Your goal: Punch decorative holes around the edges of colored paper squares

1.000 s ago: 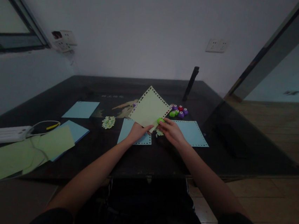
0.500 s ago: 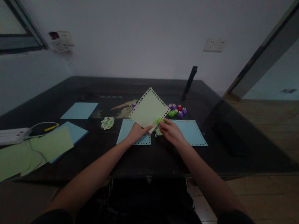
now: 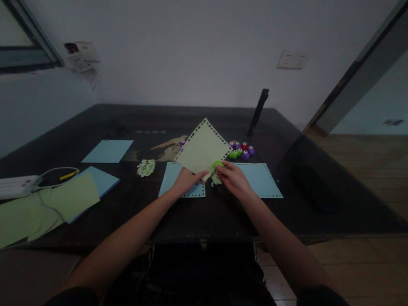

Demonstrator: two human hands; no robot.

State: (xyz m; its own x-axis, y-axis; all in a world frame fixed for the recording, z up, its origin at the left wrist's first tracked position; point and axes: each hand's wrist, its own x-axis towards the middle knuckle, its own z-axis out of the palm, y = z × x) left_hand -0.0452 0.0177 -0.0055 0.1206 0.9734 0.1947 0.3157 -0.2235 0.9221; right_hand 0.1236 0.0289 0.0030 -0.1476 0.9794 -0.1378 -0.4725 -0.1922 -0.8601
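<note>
A pale green sheet of paper point(image 3: 204, 146) is held up at a tilt, with small shaped holes along its upper edges. My left hand point(image 3: 186, 182) pinches its lower corner. My right hand point(image 3: 233, 178) is closed on a small bright green craft punch point(image 3: 218, 164), which sits at the sheet's lower right edge. Beneath the hands lies a blue sheet with punched edges point(image 3: 169, 178), partly covered. Another punched blue sheet point(image 3: 259, 180) is by my right wrist. Small paper cut-outs point(image 3: 217, 179) show under the punch.
Several purple, green and red punches point(image 3: 245, 154) stand behind my right hand. A pile of cut-outs point(image 3: 146, 167) lies to the left. Further left are a blue sheet point(image 3: 108, 151), green sheets point(image 3: 66, 197) and a white power strip point(image 3: 2, 188). A black upright post point(image 3: 258, 112) stands at the back.
Almost nothing differs. The view has shifted slightly, and both hands keep their hold on the sheet and the punch.
</note>
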